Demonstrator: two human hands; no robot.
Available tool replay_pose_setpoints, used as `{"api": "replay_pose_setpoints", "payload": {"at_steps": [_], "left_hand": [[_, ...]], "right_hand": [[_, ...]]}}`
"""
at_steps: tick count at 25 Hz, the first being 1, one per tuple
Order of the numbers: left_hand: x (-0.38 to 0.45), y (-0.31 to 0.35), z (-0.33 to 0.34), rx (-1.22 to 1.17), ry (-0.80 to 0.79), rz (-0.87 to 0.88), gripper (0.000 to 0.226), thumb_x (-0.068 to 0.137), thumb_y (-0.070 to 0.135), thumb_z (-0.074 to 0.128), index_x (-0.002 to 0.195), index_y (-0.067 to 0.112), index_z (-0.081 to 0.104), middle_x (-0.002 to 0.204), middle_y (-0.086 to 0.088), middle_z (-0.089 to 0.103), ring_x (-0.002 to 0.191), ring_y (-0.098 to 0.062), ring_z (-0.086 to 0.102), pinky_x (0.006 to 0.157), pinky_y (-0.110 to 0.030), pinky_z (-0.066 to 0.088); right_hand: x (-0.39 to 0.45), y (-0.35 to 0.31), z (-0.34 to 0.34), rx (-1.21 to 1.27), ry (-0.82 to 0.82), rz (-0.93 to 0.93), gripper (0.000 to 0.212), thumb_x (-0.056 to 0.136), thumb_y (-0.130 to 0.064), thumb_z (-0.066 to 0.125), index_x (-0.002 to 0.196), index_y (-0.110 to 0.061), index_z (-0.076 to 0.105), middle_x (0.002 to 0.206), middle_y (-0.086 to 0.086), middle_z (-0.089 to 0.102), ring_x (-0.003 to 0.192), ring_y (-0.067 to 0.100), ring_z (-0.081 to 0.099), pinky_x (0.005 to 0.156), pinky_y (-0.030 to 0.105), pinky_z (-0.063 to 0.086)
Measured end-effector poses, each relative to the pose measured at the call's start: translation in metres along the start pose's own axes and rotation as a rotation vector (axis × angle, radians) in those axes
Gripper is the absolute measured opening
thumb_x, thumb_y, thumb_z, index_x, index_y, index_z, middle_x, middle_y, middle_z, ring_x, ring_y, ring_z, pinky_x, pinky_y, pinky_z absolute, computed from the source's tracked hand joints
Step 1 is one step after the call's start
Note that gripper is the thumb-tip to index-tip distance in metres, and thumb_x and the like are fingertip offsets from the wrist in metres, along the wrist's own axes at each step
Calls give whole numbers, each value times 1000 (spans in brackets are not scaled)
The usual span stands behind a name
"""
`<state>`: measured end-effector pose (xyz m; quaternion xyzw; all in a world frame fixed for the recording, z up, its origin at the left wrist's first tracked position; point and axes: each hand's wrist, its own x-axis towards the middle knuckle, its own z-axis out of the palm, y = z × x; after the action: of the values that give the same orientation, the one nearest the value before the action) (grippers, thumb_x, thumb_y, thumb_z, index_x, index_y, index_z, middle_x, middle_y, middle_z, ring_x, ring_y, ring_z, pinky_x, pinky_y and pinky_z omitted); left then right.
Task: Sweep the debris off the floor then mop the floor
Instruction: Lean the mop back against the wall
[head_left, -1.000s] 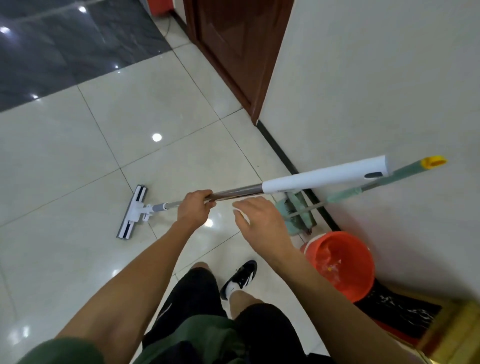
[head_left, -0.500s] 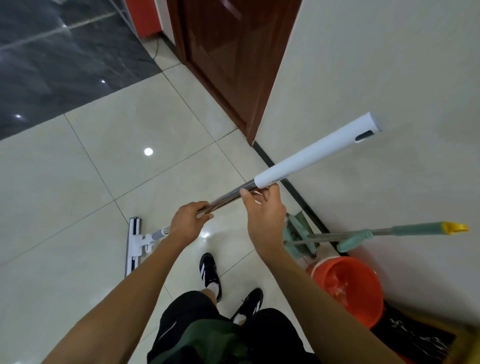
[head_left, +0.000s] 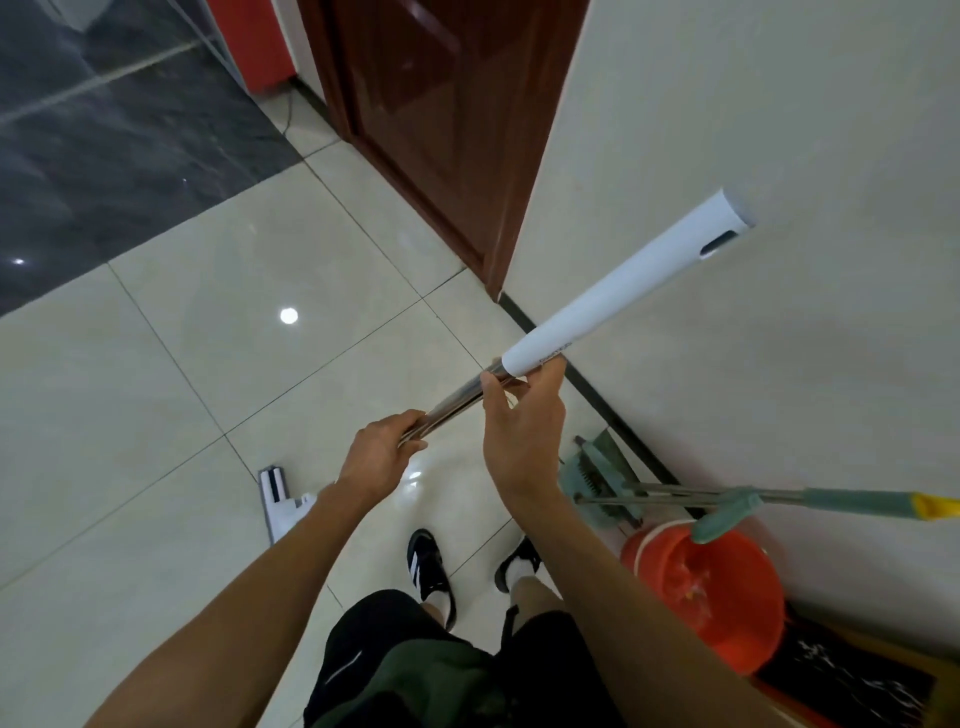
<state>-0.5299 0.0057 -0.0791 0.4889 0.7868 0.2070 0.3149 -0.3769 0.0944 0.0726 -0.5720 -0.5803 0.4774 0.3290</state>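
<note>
Now the right hand (head_left: 522, 421) grips the flat mop (head_left: 618, 291) at the joint where the steel tube meets the white grip sleeve, thumb and fingers curled round the tube; a second ago it hovered clear of the pole with fingers spread, and half a second ago it had only just closed there. The left hand (head_left: 379, 454) stays clenched round the steel tube lower down. Over the same interval the pole has swung from near level to a steep rise toward the wall (head_left: 753, 130), its capped end now well up against the pale surface, and the mop head (head_left: 275, 493) has drawn in close to the feet. That white head lies flat on the cream floor tiles (head_left: 182, 364), but the left forearm covers its near half and the neck joining it to the tube. The fingertips of the left hand are hidden behind the tube. The green-handled broom (head_left: 810, 496) leans low along the wall, its yellow tip cut by the right frame edge and its bristle end partly behind the right wrist. An orange bucket (head_left: 727, 613) stands under the broom; its contents are too blurred to identify. The mop shows a polished metal shaft, a white sleeve with a dark slot near the cap, and small unreadable lettering at the sleeve's lower end
</note>
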Motion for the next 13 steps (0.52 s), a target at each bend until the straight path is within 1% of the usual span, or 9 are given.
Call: {"api": "replay_pose_setpoints", "payload": {"at_steps": [2, 4, 6, 9, 10, 11, 13], "left_hand": [[16, 16, 9, -2, 13, 0, 27, 95, 23, 68, 122, 24, 65, 92, 6, 67, 77, -16, 57, 68, -26, 40], [33, 39, 20, -6, 19, 1, 27, 95, 24, 68, 122, 25, 65, 93, 6, 67, 79, -17, 59, 68, -26, 42], [52, 66, 32, -20, 14, 5, 27, 96, 25, 67, 122, 26, 65, 95, 6, 69, 81, -15, 60, 70, -24, 42], [85, 116, 52, -33, 5, 23, 28, 95, 28, 68, 123, 29, 65, 99, 7, 71, 86, -14, 63, 73, -24, 46], [97, 135, 59, -44, 7, 35, 28, 95, 29, 68, 123, 30, 65, 99, 7, 71, 88, -15, 64, 75, -26, 49], [108, 154, 66, -58, 7, 49, 28, 94, 30, 69, 122, 31, 65, 100, 6, 72, 90, -15, 65, 76, -25, 50], [128, 192, 79, -83, 0, 84, 29, 95, 29, 69, 124, 30, 65, 103, 7, 72, 91, -11, 63, 74, -12, 44]], "right_hand": [[20, 2, -14, 15, -2, 8, 39, 96, -12, 65, 119, -27, 38, 121, 1, 62, 107, 7, 63, 83, 10, 52], [41, 4, -35, 30, 2, 5, 38, 95, -12, 65, 124, -21, 42, 119, -4, 62, 106, 5, 63, 80, 8, 50], [64, 4, -58, 58, 7, 8, 43, 95, -12, 65, 131, -16, 42, 117, -7, 61, 104, 4, 63, 78, 9, 50], [103, 2, -101, 82, 33, -14, 48, 95, -10, 66, 137, -11, 42, 124, 0, 62, 108, 8, 64, 80, 7, 52], [117, 0, -118, 81, 44, -28, 49, 94, -8, 66, 137, -10, 42, 125, -1, 62, 108, 8, 65, 80, 6, 51], [130, -2, -135, 85, 56, -38, 50, 94, -7, 66, 138, -11, 42, 122, -3, 61, 106, 7, 65, 79, 5, 50], [154, -5, -166, 96, 102, -70, 50, 94, -5, 65, 139, -12, 43, 118, -3, 62, 102, 8, 67, 81, 10, 54]]}}
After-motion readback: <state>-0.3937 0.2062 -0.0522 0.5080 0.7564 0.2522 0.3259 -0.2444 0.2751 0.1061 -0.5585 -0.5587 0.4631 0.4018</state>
